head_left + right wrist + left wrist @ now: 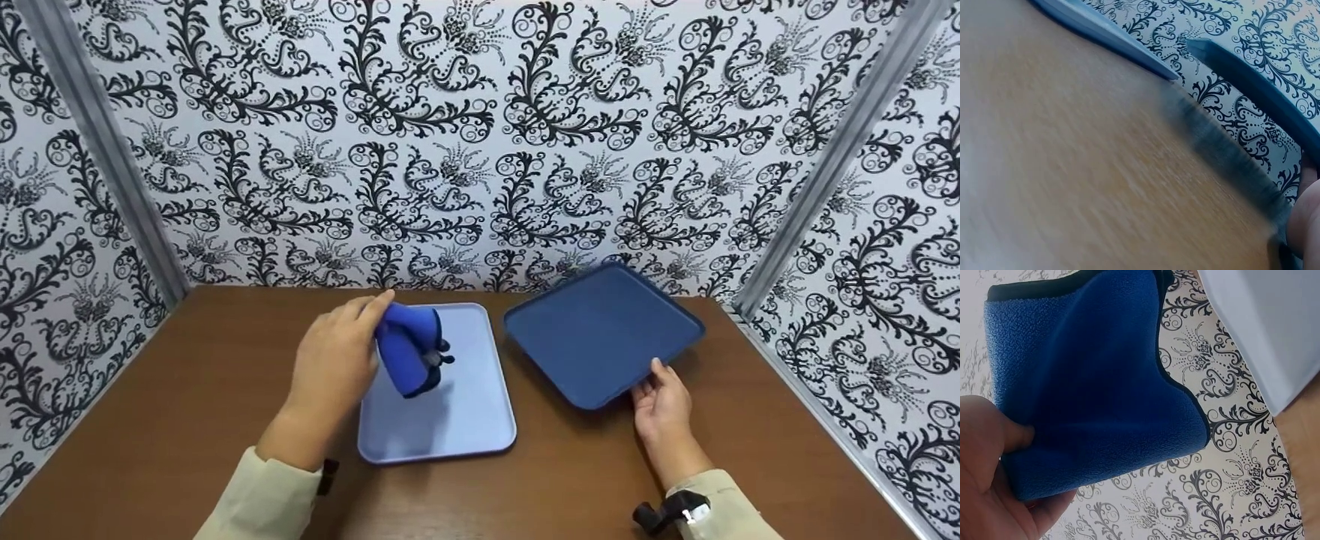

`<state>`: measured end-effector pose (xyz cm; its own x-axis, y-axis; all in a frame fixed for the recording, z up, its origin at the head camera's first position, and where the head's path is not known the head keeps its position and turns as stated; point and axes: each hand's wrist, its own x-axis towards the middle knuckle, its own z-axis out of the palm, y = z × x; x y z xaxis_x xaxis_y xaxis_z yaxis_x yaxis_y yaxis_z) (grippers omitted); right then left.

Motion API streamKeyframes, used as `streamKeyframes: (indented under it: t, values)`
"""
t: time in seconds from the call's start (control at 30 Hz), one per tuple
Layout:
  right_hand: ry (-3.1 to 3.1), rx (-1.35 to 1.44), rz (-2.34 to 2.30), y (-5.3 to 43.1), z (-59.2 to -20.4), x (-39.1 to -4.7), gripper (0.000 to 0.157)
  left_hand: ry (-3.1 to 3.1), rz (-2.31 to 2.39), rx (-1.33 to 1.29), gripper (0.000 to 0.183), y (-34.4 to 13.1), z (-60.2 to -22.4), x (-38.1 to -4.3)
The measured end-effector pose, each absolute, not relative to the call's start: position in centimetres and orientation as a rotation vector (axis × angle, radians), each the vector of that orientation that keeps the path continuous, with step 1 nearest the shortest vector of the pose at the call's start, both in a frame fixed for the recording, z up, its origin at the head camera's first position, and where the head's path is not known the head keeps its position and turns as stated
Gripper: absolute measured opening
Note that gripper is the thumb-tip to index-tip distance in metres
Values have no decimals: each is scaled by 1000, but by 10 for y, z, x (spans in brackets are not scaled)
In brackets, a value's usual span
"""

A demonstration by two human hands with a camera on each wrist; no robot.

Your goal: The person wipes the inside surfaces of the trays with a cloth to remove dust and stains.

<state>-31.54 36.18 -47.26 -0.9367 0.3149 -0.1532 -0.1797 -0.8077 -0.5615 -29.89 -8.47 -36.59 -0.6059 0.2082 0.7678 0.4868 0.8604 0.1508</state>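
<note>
Operator: Findings at the left grip?

Inspector: Your left grip (337,349) pinches a folded blue cloth (405,364) with dark edging. In the left wrist view your thumb presses on one face of it and your other fingers pass behind. You hold the cloth raised over the light blue tray (480,412), and a shadow falls on the tray below it. The small dark parts at the cloth's free end cannot be identified.

Operator: Position of that tray?

Inspector: It lies flat on your brown tabletop (202,390), about midway between the left and right edges, its far end close to the far edge.

Operator: And the right grip?

Inspector: Your right grip (664,405) pinches the dark blue tray (607,337) by its near right rim, thumb uppermost, the other fingers partly hidden beneath. You hold this tray tilted, toward the far right corner of the tabletop, apart from the light blue one. The right wrist view shows its rim lifted clear of the surface, above a blurred dark reflection.

Operator: Surroundings?

Inspector: A black-and-white patterned wall (420,187) stands behind your far edge. A black device (671,511) sits at your right sleeve (724,510).
</note>
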Motion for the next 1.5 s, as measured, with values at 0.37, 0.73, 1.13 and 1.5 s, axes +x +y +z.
streamKeyframes:
  t: [0.37,0.73,1.13,1.5]
  values:
    - [-804,-415,2742,363,-469,-313,9,-2225,-442,-467,46,-94,-363,-300]
    - [-891,-466,2739,362,-469,-315,10,-2263,-469,-433,47,-98,-366,-297]
    - [-997,-502,2741,361,-470,-319,21,-2267,-441,-438,47,-99,-366,-296]
    - [-1113,-519,2718,359,-468,-322,62,-2259,-427,-438,47,-97,-369,-297]
